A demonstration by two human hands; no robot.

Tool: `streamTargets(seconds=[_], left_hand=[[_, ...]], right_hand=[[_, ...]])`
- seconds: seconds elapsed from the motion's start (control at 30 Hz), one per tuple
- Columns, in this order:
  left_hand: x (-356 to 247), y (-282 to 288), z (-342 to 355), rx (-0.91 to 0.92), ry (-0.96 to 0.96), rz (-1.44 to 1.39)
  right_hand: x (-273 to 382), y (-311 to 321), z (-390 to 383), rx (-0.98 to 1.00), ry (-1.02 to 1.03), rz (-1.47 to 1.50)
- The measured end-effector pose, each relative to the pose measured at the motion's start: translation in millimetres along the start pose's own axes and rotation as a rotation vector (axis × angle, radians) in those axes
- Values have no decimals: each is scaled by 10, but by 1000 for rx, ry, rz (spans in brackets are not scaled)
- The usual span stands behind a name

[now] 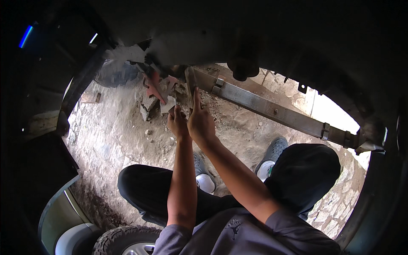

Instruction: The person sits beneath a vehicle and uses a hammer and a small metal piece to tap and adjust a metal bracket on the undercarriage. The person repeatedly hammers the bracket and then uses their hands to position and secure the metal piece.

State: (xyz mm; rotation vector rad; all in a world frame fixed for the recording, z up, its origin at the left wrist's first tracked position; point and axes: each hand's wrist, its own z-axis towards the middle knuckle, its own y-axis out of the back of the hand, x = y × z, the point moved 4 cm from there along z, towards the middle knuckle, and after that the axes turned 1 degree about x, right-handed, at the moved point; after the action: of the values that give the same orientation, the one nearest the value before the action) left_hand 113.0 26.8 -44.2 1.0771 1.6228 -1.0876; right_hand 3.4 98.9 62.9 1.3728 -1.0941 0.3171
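My right hand (201, 123) reaches up under a vehicle, its fingers curled and its index finger stretched along a brown flat bar (191, 78). Just left of it, my left hand (178, 124) is closed, with thumb and fingers pinched near a small dark piece; what it grips is too small and dim to name. Beyond the left fingertips a pale broken chunk (168, 105) shows. A red metal stand (152, 85) rises close by at the upper left. The far end of the brown bar fades into shadow.
A clamped leaf spring (259, 104) slants across to the right. Broken stones (146, 105) lie on the rough dirt floor (114, 123). A dark tyre (114, 73) is at the upper left, another tyre (117, 238) at the lower left. Dark underbody (204, 44) hangs overhead.
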Motion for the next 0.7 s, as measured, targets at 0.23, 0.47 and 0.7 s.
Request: streamTargets(seconds=[0.23,0.47,0.7], left_hand=[[-239,-90,-292,1,145,-69],[-228,-1,-283,-33,106,-72],[-178,-14,-280,28,167,-178]], right_hand=[[0,275,947,-155,-39,43],[-19,140,317,-53,-24,164],[-62,-35,504,-85,13,176]])
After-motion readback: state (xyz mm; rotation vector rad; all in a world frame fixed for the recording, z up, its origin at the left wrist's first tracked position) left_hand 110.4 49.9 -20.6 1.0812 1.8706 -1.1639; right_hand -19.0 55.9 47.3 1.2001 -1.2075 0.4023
